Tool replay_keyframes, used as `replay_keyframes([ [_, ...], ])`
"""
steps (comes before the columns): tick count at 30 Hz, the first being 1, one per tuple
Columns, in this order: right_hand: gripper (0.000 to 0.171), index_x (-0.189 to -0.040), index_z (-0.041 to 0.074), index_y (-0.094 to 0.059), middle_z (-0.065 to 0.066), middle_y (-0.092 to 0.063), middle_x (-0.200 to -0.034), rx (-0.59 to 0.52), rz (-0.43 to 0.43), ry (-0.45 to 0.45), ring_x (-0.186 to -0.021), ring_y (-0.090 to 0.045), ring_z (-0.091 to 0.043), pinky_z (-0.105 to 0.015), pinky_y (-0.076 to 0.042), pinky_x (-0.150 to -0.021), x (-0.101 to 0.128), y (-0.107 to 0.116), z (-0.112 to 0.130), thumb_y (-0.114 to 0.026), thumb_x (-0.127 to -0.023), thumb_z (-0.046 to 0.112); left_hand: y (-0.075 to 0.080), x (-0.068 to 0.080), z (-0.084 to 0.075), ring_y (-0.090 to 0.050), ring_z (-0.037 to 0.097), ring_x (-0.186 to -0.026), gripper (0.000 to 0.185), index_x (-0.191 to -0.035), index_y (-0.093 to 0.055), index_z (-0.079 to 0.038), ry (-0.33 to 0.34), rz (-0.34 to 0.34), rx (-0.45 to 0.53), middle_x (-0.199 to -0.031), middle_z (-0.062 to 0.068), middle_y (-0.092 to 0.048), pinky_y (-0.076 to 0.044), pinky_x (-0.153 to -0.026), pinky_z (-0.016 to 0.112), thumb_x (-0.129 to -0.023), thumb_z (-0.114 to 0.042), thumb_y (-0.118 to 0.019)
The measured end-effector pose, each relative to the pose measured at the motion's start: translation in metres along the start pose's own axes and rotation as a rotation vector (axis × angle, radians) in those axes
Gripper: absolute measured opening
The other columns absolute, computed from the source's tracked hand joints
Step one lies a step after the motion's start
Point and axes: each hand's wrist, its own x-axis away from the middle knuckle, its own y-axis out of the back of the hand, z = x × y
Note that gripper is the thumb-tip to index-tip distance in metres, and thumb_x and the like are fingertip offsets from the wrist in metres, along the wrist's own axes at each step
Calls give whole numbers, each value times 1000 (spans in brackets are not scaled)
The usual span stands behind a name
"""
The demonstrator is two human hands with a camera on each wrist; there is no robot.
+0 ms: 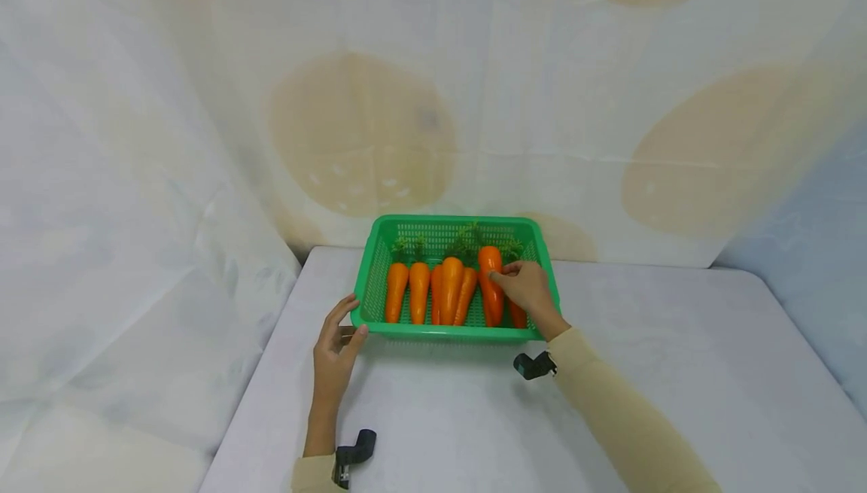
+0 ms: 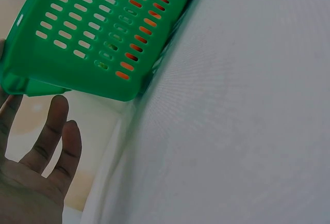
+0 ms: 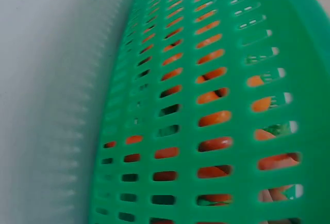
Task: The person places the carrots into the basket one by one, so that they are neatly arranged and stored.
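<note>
A green slotted basket (image 1: pixel 447 333) stands on the white table and holds several orange carrots with green tops, lying side by side. My right hand (image 1: pixel 503 273) reaches into the basket's right side and pinches the largest carrot (image 1: pixel 491 260) between thumb and fingers. My left hand (image 1: pixel 335 342) rests at the basket's near left corner, thumb on the rim, fingers straight along the outside. In the left wrist view my straight fingers (image 2: pixel 54 131) show just below the basket's corner (image 2: pixel 77 38). The right wrist view is filled by the basket wall (image 3: pixel 170 146), with carrots (image 3: pixel 214 97) showing through the slots.
The table (image 1: pixel 440 418) is covered in white cloth; its left edge runs close to my left arm. A draped pale backdrop with tan patches (image 1: pixel 359 132) rises right behind the basket. Bare tabletop (image 1: pixel 677 342) lies to the basket's right and in front of it.
</note>
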Motion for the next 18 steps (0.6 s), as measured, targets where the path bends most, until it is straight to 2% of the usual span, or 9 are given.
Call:
replay_keyframes([
  [8,44,-112,-3,-71,-16,-70,-105,36,19,22,-84,-64,-25,-33,-53,-67,-2,-11,-3,-74,-90,36,-2,1,1,-57,38,-95,46,-141,-53,0,-2,-10,12,-152,12,-44,-50,-82,34,-97,-4,-65],
  [11,36,-100,-2,-72,-13,-69,-90,62,17,25,-74,-62,-23,-30,-50,-59,-3,-13,-1,-75,-90,33,-3,-1,2,-58,34,-95,46,-141,-52,1,-4,-1,21,-152,13,-43,-50,-83,34,-97,-4,-64],
  [15,31,-82,1,-68,-6,-58,-69,90,27,32,-62,-54,-20,-28,-43,-52,-7,-15,4,-76,-89,30,-2,-6,2,-57,34,-103,49,-144,-49,1,-3,-2,21,-153,15,-42,-48,-88,33,-97,-3,-64],
  [16,32,-81,1,-67,-6,-56,-67,94,33,45,-60,-52,-20,-28,-41,-51,-8,-15,6,-76,-89,31,0,-7,5,-57,34,-107,49,-145,-49,-1,0,-19,31,-153,14,-43,-48,-89,32,-98,-3,-63],
  [18,36,-90,-1,-68,-5,-59,-73,89,40,82,-65,-54,-19,-29,-44,-54,-5,-14,9,-73,-91,34,6,-7,9,-55,36,-114,50,-147,-48,-6,13,-71,41,-151,11,-46,-47,-92,28,-99,-4,-61],
])
